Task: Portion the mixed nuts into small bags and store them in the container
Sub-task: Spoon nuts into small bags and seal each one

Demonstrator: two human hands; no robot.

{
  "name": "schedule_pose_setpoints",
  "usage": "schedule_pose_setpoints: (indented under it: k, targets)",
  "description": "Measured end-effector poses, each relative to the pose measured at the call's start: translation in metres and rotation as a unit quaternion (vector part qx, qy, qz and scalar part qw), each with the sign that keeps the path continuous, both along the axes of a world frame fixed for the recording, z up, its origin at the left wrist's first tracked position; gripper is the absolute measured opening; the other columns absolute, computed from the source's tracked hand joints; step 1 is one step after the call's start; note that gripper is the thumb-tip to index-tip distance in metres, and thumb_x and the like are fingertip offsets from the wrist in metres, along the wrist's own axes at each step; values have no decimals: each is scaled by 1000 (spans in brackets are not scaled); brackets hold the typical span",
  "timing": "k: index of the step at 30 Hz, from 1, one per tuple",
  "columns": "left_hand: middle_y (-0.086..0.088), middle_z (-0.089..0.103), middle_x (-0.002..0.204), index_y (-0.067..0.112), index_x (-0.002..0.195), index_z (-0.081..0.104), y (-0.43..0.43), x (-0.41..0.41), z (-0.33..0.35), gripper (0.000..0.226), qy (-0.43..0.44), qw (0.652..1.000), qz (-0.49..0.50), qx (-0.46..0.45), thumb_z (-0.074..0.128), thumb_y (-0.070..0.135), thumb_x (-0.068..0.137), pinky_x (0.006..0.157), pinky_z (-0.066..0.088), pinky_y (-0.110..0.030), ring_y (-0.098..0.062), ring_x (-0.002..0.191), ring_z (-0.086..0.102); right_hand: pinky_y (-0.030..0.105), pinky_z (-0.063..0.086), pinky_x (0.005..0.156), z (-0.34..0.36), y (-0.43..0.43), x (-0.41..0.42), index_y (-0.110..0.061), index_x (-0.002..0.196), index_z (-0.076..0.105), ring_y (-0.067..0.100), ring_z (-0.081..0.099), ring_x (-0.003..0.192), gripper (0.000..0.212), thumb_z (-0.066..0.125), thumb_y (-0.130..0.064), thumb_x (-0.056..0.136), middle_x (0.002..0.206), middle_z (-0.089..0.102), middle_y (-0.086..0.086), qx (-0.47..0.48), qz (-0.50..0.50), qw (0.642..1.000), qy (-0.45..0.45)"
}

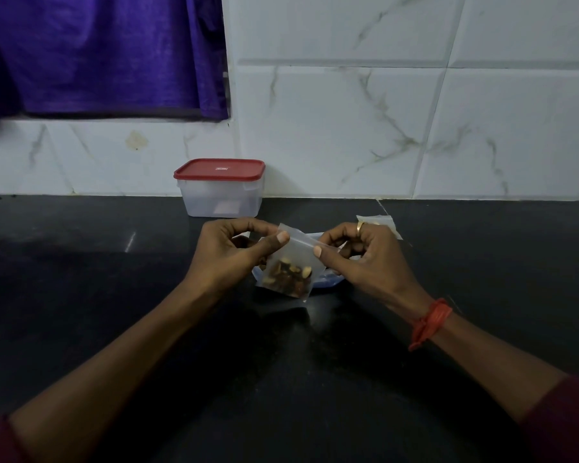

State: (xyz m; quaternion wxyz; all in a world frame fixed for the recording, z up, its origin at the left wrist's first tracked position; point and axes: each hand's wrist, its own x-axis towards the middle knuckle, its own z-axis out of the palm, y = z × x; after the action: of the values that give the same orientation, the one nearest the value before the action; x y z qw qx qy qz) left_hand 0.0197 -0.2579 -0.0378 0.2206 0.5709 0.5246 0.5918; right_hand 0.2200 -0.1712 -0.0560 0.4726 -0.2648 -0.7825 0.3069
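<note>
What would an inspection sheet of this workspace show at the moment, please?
Surface: dark, glossy countertop.
Job's things: small bag of mixed nuts held above a blue dish; container against the wall, red lid on; more clear bags lying behind.
Clutter: nothing seen.
Hands: left hand and right hand each pinch the small bag's top edge.
Cables: nothing seen.
Surroundings: marbled tiled wall; purple curtain upper left.

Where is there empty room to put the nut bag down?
Bare black counter lies left of the container and left hand, and right of the right hand past the spare bags. The middle is crowded: both hands, the nut bag and a blue dish.
</note>
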Motion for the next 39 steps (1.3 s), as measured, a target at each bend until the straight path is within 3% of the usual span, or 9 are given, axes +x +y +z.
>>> schedule_pose_setpoints:
  k: [6, 14, 18, 21, 24, 29, 32, 35, 39]
  targets:
    - [4, 75, 89, 10, 84, 74, -1, 3, -1, 7, -9, 1000, -5, -3, 75, 17, 80, 57, 52, -17, -8, 74, 70, 52, 59, 61, 2, -1, 0, -28, 81, 71, 28, 69, 60, 12, 79, -20, 83, 72, 73, 6, 9, 5, 1000, -14]
    - [0, 74, 93, -1, 93, 73, 0, -3, 0, 17, -23, 1000, 15, 2, 73, 13, 84, 57, 52, -17, -7, 69, 66, 48, 55, 54, 4, -1, 3, -27, 83, 72, 36, 65, 54, 12, 80, -17, 83, 73, 73, 2, -1, -10, 1000, -4]
    - [-1, 74, 95, 0, 93, 73, 1, -4, 0, 18, -23, 1000, 15, -2, 73, 15, 83, 58, 53, -19, -8, 69, 67, 33, 51, 47, 5, 0, 3, -27, 79, 72, 25, 60, 46, 15, 79, -14, 83, 70, 72, -1, 4, -21, 1000, -3]
    - [0, 74, 94, 1, 92, 73, 1, -3, 0, 17, -27, 1000, 15, -4, 73, 15, 83, 58, 53, -18, -6, 69, 66, 32, 51, 48, 5, 0, 4, -27, 79, 72, 30, 62, 49, 14, 79, -15, 82, 71, 72, -4, 1, -15, 1000, -9]
    - [2, 74, 90, 1, 92, 74, 0, -1, 0, 18, -27, 1000, 14, 2, 73, 16, 82, 57, 52, -16, -6, 69, 66, 26, 48, 49, 6, 1, 3, -29, 76, 70, 18, 58, 46, 18, 78, -13, 82, 65, 68, -11, -4, -22, 1000, -13]
    - [3, 74, 86, 6, 93, 74, -1, 1, -1, 13, -11, 1000, 16, 15, 71, 16, 85, 57, 52, -16, -8, 67, 67, 34, 54, 57, 6, 5, 4, -29, 86, 69, 25, 60, 51, 13, 77, -19, 84, 75, 68, -11, -33, -3, 999, -19]
    - [4, 75, 91, 11, 92, 75, -2, 1, -2, 15, 28, 999, 7, 31, 72, 22, 83, 60, 56, -22, -15, 69, 68, 35, 52, 62, 6, 1, 2, -32, 99, 67, 25, 56, 61, 26, 74, -30, 74, 92, 65, -5, -23, 4, 1000, -7]
    - [4, 75, 93, 13, 92, 76, -5, 7, -2, 19, 55, 997, -20, 47, 72, 27, 79, 62, 58, -25, -15, 73, 71, 25, 46, 67, 9, -6, 0, -42, 95, 67, 9, 57, 82, 23, 74, -33, 75, 98, 61, -11, 78, -23, 996, -24]
    - [-1, 77, 93, 10, 96, 77, -7, 11, -4, 23, 88, 993, -35, 68, 74, 26, 81, 71, 59, -51, -25, 81, 73, 15, 40, 71, 7, -9, -3, -42, 91, 70, 5, 57, 89, 19, 78, -33, 77, 96, 56, -12, 106, -20, 994, -20]
